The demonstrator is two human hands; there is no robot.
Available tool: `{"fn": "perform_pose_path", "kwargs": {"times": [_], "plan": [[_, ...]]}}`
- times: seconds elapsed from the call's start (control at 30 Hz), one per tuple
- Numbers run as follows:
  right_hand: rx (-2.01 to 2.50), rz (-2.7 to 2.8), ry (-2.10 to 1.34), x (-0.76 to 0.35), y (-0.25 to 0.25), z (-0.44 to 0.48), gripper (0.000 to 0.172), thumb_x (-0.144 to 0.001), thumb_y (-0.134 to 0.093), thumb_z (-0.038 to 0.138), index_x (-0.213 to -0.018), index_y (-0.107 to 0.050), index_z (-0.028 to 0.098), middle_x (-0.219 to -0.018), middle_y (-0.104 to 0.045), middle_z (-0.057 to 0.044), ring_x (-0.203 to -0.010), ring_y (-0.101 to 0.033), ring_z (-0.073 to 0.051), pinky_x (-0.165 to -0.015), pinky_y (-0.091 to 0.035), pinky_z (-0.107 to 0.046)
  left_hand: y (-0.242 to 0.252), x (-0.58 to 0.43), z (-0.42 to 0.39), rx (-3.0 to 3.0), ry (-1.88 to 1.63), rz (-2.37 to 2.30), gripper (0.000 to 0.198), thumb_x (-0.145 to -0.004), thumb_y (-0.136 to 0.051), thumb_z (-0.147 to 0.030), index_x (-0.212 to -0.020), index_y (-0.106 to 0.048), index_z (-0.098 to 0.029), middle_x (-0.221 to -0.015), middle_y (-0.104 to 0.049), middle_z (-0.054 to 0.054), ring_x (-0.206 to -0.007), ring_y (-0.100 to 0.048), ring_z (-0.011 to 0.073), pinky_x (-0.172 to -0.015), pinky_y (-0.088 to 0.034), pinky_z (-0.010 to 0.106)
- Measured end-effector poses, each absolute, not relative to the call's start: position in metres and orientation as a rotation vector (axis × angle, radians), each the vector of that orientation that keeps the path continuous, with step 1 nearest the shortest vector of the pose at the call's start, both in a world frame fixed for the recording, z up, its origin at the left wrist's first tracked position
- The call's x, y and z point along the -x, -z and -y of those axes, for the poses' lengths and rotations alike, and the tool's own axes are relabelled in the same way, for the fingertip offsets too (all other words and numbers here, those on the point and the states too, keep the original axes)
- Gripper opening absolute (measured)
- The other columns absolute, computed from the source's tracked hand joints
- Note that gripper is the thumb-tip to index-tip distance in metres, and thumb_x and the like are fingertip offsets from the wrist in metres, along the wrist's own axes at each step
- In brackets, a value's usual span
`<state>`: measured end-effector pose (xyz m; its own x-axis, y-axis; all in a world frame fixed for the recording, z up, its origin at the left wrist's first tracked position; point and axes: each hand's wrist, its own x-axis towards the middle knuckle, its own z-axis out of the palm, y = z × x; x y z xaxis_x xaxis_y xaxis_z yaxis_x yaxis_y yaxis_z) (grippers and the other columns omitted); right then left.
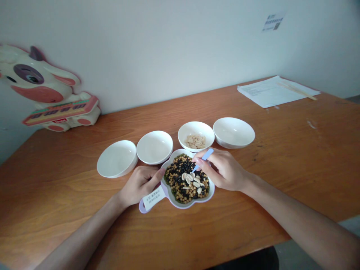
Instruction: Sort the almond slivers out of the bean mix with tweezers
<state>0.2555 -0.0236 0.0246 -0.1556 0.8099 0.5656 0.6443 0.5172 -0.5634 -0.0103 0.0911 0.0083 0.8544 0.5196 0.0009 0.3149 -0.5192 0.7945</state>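
Observation:
A flower-shaped white dish [208,193] with a lilac handle holds mixed black, green and tan beans with pale peanuts on top. My left hand [141,184] rests curled against its left rim by the labelled handle, steadying it. My right hand [223,169] pinches light blue tweezers [203,158] whose tips reach down into the peanuts at the dish's middle. Behind the dish stands a row of small white bowls: one [196,135] holds several peanuts, and the other three [117,158] [155,147] [234,132] hold nothing.
A pink and white cow-shaped toy keyboard [47,93] stands at the back left against the wall. White papers [274,91] with a pair of chopsticks [296,90] on them lie at the back right. The wooden table's [295,157] front edge runs close to me.

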Motion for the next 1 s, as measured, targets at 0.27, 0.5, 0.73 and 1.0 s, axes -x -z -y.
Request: {"fn": "perform_pose_path", "kwargs": {"times": [0.27, 0.5, 0.73, 1.0], "plan": [[1.216, 1.786, -0.231, -0.2552, -0.0267, 0.0256, 0.012, -0.099, -0.052, 0.022, -0.097, -0.063, 0.018, -0.080, -0.073, -0.003, -0.065, -0.066, -0.013, -0.062, -0.051, -0.026, -0.0095, 0.0094, -0.0905, -2.166, -0.317, -0.595, 0.061, -0.108, -0.038, -0.041, -0.055, -0.047, -0.013, -0.053, -0.053, 0.000, -0.047, -0.039, 0.0064, -0.046, -0.031, 0.020], [1.243, 1.794, -0.245, -0.2561, -0.0262, 0.0249, 0.013, -0.100, -0.053, 0.024, -0.092, -0.062, 0.018, -0.073, -0.068, -0.001, -0.062, -0.060, -0.013, -0.060, -0.048, -0.027, -0.0097, 0.0093, -0.0903, -2.158, -0.312, -0.597, 0.061, -0.108, -0.037, -0.041, -0.055, -0.046, -0.013, -0.053, -0.052, 0.000, -0.047, -0.038, 0.0064, -0.046, -0.031, 0.020], [1.231, 1.883, -0.157, -0.2539, -0.0285, 0.0217, 0.020, -0.100, -0.052, 0.025, -0.084, -0.060, 0.018, -0.067, -0.063, 0.000, -0.059, -0.053, -0.012, -0.060, -0.045, -0.028, -0.0086, 0.0099, -0.0908, -2.147, -0.307, -0.583, 0.061, -0.108, -0.036, -0.043, -0.054, -0.043, -0.014, -0.053, -0.050, 0.000, -0.048, -0.038, 0.0066, -0.047, -0.031, 0.020], [1.241, 1.871, -0.201, -0.2533, -0.0305, 0.0227, 0.022, -0.101, -0.052, 0.026, -0.082, -0.061, 0.018, -0.065, -0.062, 0.000, -0.058, -0.053, -0.012, -0.058, -0.043, -0.027, -0.0087, 0.0101, -0.0912, -2.149, -0.306, -0.589, 0.061, -0.108, -0.037, -0.042, -0.054, -0.046, -0.014, -0.053, -0.052, 0.000, -0.047, -0.038, 0.0066, -0.046, -0.031, 0.020]]}}
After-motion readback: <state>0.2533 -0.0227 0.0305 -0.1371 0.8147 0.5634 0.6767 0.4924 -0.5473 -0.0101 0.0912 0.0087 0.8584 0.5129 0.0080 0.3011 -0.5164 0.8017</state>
